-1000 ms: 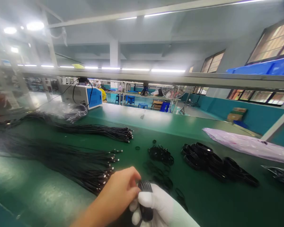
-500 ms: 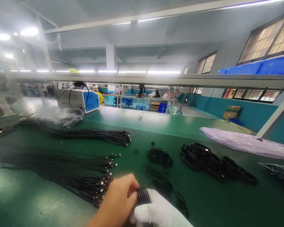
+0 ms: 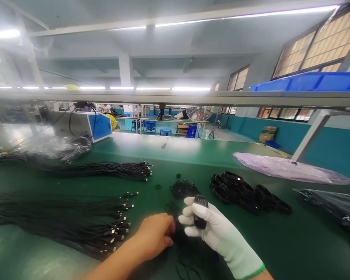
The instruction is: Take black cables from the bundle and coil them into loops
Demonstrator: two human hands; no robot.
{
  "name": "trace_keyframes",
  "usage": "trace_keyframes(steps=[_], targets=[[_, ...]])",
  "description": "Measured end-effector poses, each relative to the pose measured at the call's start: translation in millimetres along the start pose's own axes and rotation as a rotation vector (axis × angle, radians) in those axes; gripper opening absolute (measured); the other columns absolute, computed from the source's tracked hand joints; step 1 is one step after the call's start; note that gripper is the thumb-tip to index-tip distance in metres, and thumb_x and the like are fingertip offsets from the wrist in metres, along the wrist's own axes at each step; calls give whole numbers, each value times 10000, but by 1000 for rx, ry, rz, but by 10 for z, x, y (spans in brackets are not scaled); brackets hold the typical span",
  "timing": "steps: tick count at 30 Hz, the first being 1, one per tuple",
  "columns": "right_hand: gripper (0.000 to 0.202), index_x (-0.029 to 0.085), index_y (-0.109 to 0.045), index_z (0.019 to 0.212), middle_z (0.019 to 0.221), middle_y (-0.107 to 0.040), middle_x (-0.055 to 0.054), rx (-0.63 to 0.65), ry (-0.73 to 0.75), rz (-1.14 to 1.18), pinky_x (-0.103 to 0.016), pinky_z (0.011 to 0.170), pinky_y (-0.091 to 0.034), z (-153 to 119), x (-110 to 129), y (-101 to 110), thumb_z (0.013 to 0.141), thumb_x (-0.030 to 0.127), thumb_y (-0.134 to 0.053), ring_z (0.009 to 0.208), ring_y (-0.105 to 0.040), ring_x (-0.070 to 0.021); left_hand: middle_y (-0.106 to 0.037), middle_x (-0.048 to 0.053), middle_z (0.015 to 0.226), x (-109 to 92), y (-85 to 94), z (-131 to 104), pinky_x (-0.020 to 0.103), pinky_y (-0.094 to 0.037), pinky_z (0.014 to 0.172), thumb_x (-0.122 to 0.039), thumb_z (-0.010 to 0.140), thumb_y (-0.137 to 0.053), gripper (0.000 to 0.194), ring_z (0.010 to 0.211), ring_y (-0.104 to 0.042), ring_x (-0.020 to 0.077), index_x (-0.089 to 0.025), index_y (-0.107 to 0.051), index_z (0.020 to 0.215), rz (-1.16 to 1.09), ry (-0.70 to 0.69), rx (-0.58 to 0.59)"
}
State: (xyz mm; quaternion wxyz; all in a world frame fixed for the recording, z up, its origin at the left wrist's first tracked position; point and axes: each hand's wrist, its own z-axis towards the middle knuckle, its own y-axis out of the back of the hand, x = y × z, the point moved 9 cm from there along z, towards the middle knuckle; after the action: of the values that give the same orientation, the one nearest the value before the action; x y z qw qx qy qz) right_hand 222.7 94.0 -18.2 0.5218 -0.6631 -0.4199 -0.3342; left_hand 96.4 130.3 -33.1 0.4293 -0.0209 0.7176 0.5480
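Now coiled black cable (image 3: 200, 212), white-gloved right hand (image 3: 210, 229)

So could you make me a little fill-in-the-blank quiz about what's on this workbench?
1. The right hand wears a ____ glove and grips a coiled black cable.
2. The left hand is ____, with no glove.
3. The table has a ____ surface.
4. The loose cable bundles lie to the ____ of the hands.

Missing words: white; bare; green; left
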Motion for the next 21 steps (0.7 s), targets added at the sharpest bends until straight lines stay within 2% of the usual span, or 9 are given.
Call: trace_keyframes(steps=[3, 6, 8, 11, 13, 15, 17, 19, 21], targets=[[431, 171, -560, 1016, 798, -640, -30, 2, -1, -5, -249, 518, -495, 24, -31, -16, 680, 351, -761, 707, -650, -179, -614, 17, 777, 55, -17, -4, 288, -347, 672, -84, 617, -596, 144, 756, -555, 219, -213, -594, 682, -31, 34, 10], [411, 165, -553, 988, 756, -623, -16, -10, 18, -29, -193, 425, -414, 34, -32, -48, 663, 301, -763, 587, -580, -118, -554, 11, 743, 127, 146, -66, 286, -362, 678, -146, 689, -513, 60, 746, -526, 202, -204, -524, 695, -144, 65, -14], [395, 159, -547, 973, 734, -612, -10, -12, 29, -62, -189, 393, -393, 33, -51, -108, 656, 262, -759, 547, -555, -108, -511, -9, 705, 120, 234, -129, 265, -381, 647, -214, 723, -470, 14, 699, -511, 173, -203, -480, 722, -263, 67, 10], [407, 163, -539, 967, 823, -630, -30, -1, 48, -117, -204, 378, -415, 33, -116, -246, 625, 221, -753, 529, -560, -110, -482, -26, 685, 26, 255, -210, 251, -410, 652, -303, 728, -459, 109, 658, -508, 141, -196, -449, 751, -466, 36, 57], [428, 167, -529, 956, 851, -632, -32, 7, 65, -148, -203, 365, -414, 39, -174, -336, 593, 211, -754, 518, -557, -108, -490, -23, 686, -21, 201, -224, 258, -411, 651, -367, 727, -480, 185, 634, -506, 132, -190, -446, 768, -629, 13, 56], [425, 170, -515, 921, 705, -597, 13, 7, 61, -162, -180, 322, -344, 41, -249, -393, 575, 222, -756, 442, -500, -89, -492, -23, 670, -2, 116, -201, 259, -394, 603, -411, 721, -490, 232, 585, -485, 123, -189, -438, 766, -731, 12, 25], [402, 180, -501, 911, 576, -513, 64, 6, 40, -153, -170, 310, -277, 23, -319, -417, 601, 276, -739, 379, -419, -67, -480, -29, 641, 68, 45, -168, 251, -364, 535, -421, 716, -474, 228, 536, -459, 117, -199, -425, 743, -683, 37, -29], [391, 189, -502, 928, 598, -506, 59, 47, -12, -37, -168, 358, -287, -27, -380, -451, 632, 325, -719, 406, -410, -54, -460, -38, 612, 123, 64, -174, 243, -337, 506, -406, 715, -472, 204, 526, -445, 118, -210, -415, 715, -594, 62, -118], [404, 190, -528, 938, 668, -519, 39, 165, -65, 125, -166, 447, -322, -108, -388, -543, 626, 347, -731, 479, -428, -43, -446, -43, 588, 96, 106, -239, 237, -315, 486, -443, 718, -482, 236, 512, -427, 118, -221, -401, 705, -656, 76, -137]])
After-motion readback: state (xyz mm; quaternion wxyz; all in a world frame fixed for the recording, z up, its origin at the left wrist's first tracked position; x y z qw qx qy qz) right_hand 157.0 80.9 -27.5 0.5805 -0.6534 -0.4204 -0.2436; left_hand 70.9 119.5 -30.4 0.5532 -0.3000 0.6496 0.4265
